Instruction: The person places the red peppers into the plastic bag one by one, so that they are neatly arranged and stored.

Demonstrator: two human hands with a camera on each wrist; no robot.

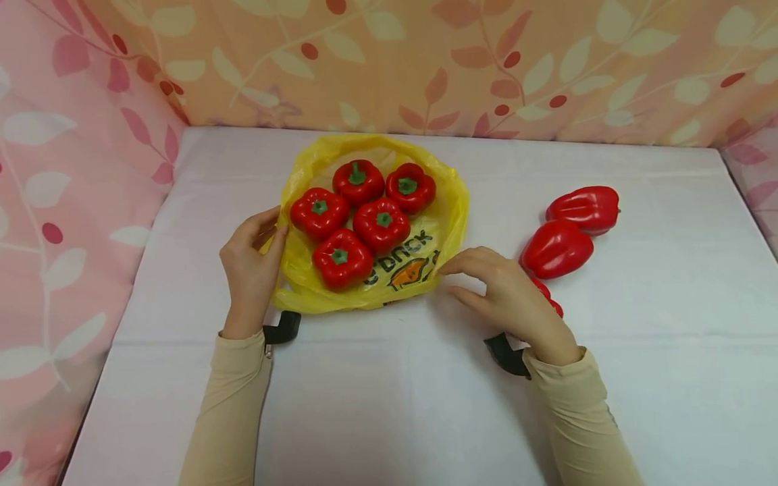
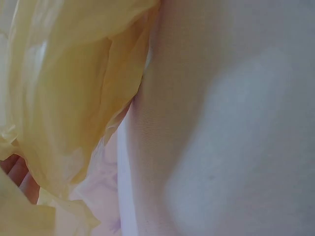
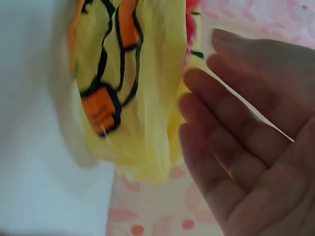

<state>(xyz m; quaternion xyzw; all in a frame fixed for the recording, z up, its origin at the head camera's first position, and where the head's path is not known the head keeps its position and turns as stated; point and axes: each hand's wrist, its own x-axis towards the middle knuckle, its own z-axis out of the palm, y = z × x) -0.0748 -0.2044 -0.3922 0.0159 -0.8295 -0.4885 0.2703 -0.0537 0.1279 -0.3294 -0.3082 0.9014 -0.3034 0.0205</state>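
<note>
A yellow plastic bag (image 1: 452, 202) with black lettering lies with its mouth spread wide on the table. Several red bell peppers (image 1: 343, 260) with green stems sit inside it, grouped toward the left. My left hand (image 1: 250, 260) holds the bag's left rim between thumb and fingers; in the left wrist view, yellow plastic partly covers the fingers (image 2: 18, 172). At the bag's lower right edge is my right hand (image 1: 504, 290), its fingers loosely bent and apart from the thumb. The right wrist view shows these fingers (image 3: 236, 128) beside the plastic, gripping nothing.
Right of the bag, two red bell peppers (image 1: 557, 250) lie on their sides. Other red pieces (image 1: 556, 308) show partly behind my right hand. The white-covered table (image 1: 377, 405) meets a leaf-patterned cloth wall (image 1: 389, 67) at the back and sides.
</note>
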